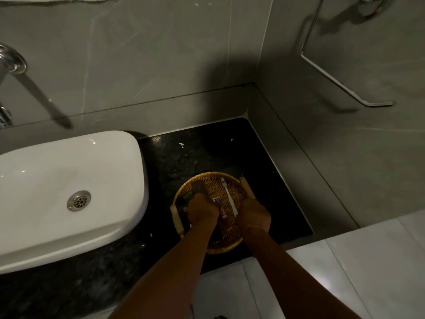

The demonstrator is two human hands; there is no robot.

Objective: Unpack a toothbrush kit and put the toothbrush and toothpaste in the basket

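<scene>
A round wicker basket [213, 178] with two wooden handles stands on the black counter. Inside it lie a white toothbrush [227, 194], bristle end away from me, and a small red toothpaste tube [222, 211] beside it. My left hand [202, 211] is a fist over the basket's left half, closed around a dark flat packet [199, 187] that sticks out beyond the knuckles. My right hand [253, 216] rests with curled fingers at the basket's right side. It touches the toothbrush's handle end and the right wooden handle [247, 187]. Its grip is hidden.
A white basin [69, 180] with a metal drain fills the counter's left side, with a chrome tap at the far left. The black counter [207, 153] ends at grey tiled walls behind and to the right. A metal rail hangs on the right wall [340, 88]. A dark box [184, 215] lies under my left wrist.
</scene>
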